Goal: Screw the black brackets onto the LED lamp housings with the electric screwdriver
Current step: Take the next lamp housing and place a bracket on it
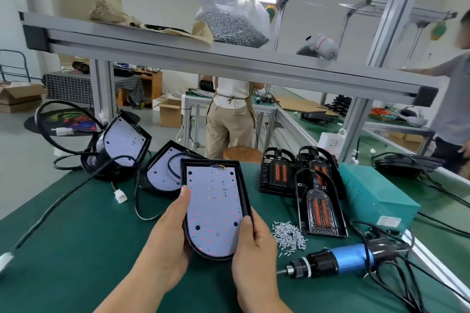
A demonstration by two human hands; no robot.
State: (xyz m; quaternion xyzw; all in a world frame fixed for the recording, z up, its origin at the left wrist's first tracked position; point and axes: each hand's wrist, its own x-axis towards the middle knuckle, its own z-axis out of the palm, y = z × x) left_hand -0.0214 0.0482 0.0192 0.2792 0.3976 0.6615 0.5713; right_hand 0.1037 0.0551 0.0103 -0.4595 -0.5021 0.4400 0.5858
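Note:
Both hands hold one LED lamp housing (215, 207) above the green mat, its white LED board facing up. My left hand (167, 239) grips its left edge with the thumb on the board. My right hand (254, 244) grips its lower right edge. Two more housings lie behind, one (162, 170) flat and one (122, 142) tilted at the far left. Three black brackets with orange inserts (321, 207) stand to the right. A pile of small screws (288, 235) lies beside my right hand. The blue electric screwdriver (338, 260) rests on the mat at the right, untouched.
A teal power box (376, 195) stands at the right behind the screwdriver. Black cables with white plugs (120, 195) trail across the left of the mat. An aluminium shelf rail (203, 56) carries a bag of screws (234, 28). Two people stand beyond the bench.

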